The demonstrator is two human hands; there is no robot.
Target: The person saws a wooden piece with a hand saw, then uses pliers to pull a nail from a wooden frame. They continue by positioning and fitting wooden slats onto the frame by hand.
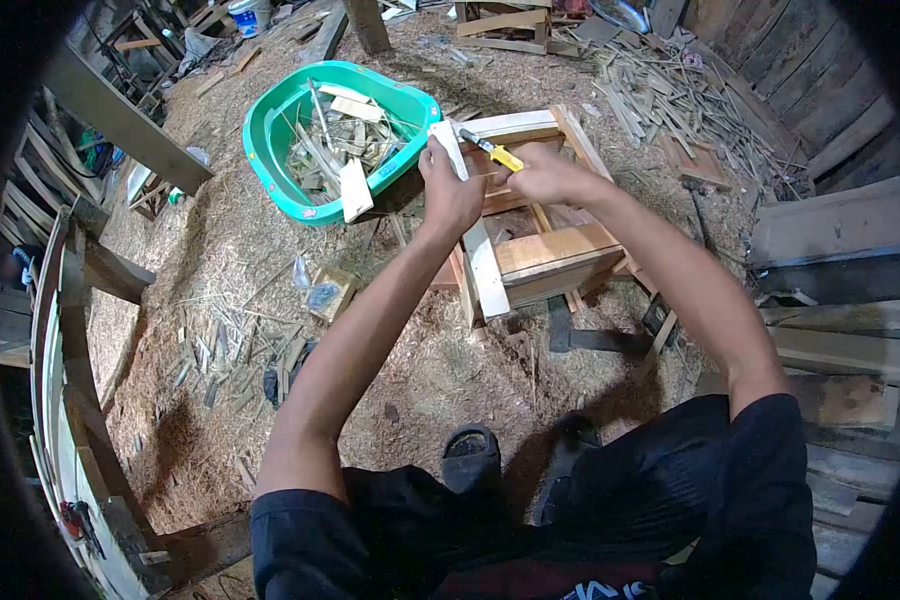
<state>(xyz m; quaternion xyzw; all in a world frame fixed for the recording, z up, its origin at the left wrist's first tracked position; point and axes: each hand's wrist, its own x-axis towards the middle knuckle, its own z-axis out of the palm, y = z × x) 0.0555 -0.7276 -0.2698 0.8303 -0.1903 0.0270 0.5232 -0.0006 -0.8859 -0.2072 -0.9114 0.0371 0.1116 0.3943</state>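
A small wooden frame [558, 252] of pale and reddish boards stands on the ground in front of me. Along its left side runs a pale wooden strip [486, 268]. My left hand [451, 196] is closed around the upper part of this strip, thumb toward the middle. My right hand [544, 177] grips a hand tool [505, 157] with a yellow handle and a slim grey metal front. The metal end reaches left to the strip's far end, just beyond my left fingers. I cannot tell the tool's exact kind.
A green plastic tub [270, 187] of wood offcuts stands at the far left of the frame. Wood scraps [660, 95] lie heaped at the back right. Stacked boards [835, 235] line the right side. A wooden post [120, 115] leans at left, and shavings cover the ground.
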